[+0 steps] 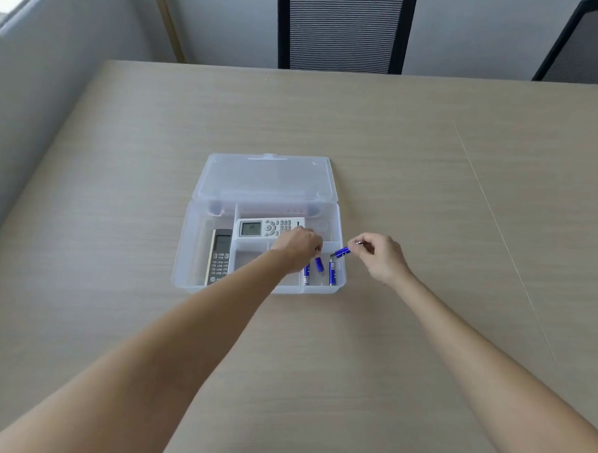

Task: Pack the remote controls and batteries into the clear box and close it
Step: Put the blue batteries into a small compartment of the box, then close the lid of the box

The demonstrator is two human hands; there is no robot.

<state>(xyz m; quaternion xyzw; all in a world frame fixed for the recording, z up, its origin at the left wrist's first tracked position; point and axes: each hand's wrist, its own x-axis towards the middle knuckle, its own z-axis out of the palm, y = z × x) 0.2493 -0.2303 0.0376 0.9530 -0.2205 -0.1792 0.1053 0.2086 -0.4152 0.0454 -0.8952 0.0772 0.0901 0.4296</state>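
Observation:
The clear box point(187, 252) lies open on the table, its lid point(265, 177) folded flat behind it. A white remote point(256, 228) rests in the rear compartment and a dark grey remote point(219, 257) in the left one. Two blue batteries point(332, 272) lie in the front right compartment. My left hand point(296, 248) hovers over that compartment, pinching a blue battery point(319, 264) that points down. My right hand point(380, 255) holds another blue battery point(341, 252) by its end, just above the box's right rim.
The box sits mid-table on a light wood table point(429, 197). Two black mesh chairs point(345, 29) stand behind the far edge. A grey wall and a window are at the left.

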